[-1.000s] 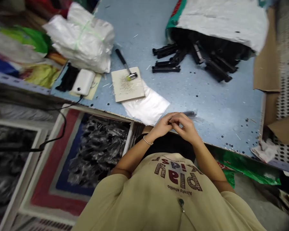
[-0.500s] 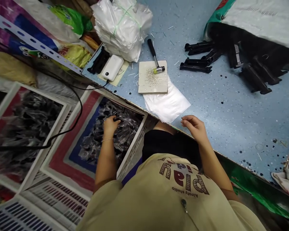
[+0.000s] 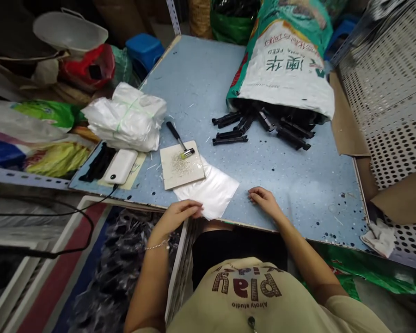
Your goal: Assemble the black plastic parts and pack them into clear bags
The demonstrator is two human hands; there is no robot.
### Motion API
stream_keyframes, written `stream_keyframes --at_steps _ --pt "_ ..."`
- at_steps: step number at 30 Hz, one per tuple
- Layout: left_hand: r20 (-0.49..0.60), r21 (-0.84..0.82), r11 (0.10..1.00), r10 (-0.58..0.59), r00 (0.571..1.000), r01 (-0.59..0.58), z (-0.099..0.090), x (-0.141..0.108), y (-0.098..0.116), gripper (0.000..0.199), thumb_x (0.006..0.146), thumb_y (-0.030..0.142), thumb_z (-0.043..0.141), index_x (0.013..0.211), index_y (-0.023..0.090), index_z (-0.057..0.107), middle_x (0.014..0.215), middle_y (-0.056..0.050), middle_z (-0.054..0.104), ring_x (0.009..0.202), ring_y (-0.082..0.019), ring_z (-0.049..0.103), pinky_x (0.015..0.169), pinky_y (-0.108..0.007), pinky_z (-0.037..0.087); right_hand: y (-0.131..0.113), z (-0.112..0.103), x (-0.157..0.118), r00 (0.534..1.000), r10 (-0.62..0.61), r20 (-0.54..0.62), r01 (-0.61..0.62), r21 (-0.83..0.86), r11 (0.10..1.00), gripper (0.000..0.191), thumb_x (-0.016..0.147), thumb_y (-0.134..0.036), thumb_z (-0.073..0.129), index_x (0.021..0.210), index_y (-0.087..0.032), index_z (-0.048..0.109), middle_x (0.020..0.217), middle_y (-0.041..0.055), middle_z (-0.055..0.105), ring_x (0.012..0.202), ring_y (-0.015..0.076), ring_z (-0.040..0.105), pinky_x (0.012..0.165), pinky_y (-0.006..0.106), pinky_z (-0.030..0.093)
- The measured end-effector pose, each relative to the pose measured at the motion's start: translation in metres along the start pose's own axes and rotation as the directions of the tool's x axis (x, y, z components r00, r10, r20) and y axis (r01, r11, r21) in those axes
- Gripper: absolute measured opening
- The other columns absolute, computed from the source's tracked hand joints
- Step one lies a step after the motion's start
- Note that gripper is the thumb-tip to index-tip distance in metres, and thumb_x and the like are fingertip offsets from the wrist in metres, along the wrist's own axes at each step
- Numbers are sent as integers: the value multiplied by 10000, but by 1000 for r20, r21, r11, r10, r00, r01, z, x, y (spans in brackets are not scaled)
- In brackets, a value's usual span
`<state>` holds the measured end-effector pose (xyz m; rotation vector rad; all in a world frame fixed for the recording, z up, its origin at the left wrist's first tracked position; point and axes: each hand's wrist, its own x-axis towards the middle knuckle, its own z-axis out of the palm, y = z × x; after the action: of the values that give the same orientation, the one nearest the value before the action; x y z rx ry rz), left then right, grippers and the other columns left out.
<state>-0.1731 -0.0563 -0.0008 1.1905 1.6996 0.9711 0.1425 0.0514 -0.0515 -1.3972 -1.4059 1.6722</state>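
Observation:
My left hand is at the front edge of the table, its stretched fingers touching the left corner of a stack of thin white plastic bags; nothing shows in its grasp. To the right of the stack, my right hand rests by the table edge with loosely bent fingers and nothing in it. A square pale board, strewn with tiny metallic bits, lies partly over the bags. On the board rests the head of a small hammer with a black handle.
Black plastic parts spill from a green-and-white sack at the back right. At left are a tied bundle of clear bags and a white power bank with a cable. Below stands a crate of bagged black parts.
My left hand has risen out of the crate of bagged parts and come across to the white bags. My right hand stays near the table edge. The camera view has tilted up.

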Motion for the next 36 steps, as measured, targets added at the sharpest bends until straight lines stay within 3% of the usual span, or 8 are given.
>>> stream_keyframes --at_steps 5,10,13,15,17,19,25,36 --pt "115 390 853 328 938 -347 62 166 75 499 920 188 635 1416 138 625 1531 -182 583 1496 -322 479 1277 -500 345 -4 19 29 999 32 31 -33 39 999 377 714 -486 705 941 -185 691 788 19 700 620 123 614 570 272 514" --pt "160 575 785 170 972 -232 102 259 123 673 867 165 691 1493 12 498 1524 -322 521 1511 -442 406 1264 -647 197 3 -1 22 999 -18 35 14 98 995 407 762 -516 737 993 -185 685 839 40 705 686 150 647 669 325 566" --pt "300 336 914 126 946 -228 113 226 112 541 983 331 565 1458 73 548 1393 -261 649 1284 -363 638 1102 -517 478 -8 -28 19 985 -110 -131 127 130 983 504 818 -589 728 1150 -214 667 1027 91 729 817 194 689 738 368 593" --pt "532 -181 984 98 841 0 123 181 99 557 1038 501 416 1393 115 605 1246 -212 728 1020 -290 738 870 -408 583 -24 -43 20 953 -226 -204 259 159 953 668 826 -658 725 1347 -263 587 1328 141 671 1029 242 704 846 416 605" --pt "744 -498 771 146 652 396 136 132 88 689 984 684 426 1323 124 643 1093 -191 761 795 -243 734 679 -343 571 -43 -49 24 929 -335 -157 361 183 915 800 830 -722 703 1476 -300 492 1514 149 566 1222 278 659 979 462 575" --pt "797 -553 581 160 583 597 147 91 84 702 926 734 527 1258 129 657 1018 -167 767 718 -208 718 608 -294 547 -59 -49 25 917 -394 -62 399 179 900 787 844 -750 674 1464 -290 520 1484 134 600 1268 289 637 1049 478 540" --pt "545 -579 733 23 838 356 144 44 92 705 724 537 894 1259 227 555 1015 -40 698 736 -193 730 619 -299 606 -76 -32 6 902 -432 -22 431 -24 902 610 920 -670 660 1384 -278 604 1342 105 677 1139 268 679 994 446 574" --pt "656 -550 701 26 754 454 131 30 104 533 820 583 787 1117 198 569 940 -3 654 520 -85 624 426 -214 502 -88 -57 -22 690 -688 226 578 -744 335 548 1085 -629 292 1069 -202 635 972 116 664 880 242 598 747 362 486"
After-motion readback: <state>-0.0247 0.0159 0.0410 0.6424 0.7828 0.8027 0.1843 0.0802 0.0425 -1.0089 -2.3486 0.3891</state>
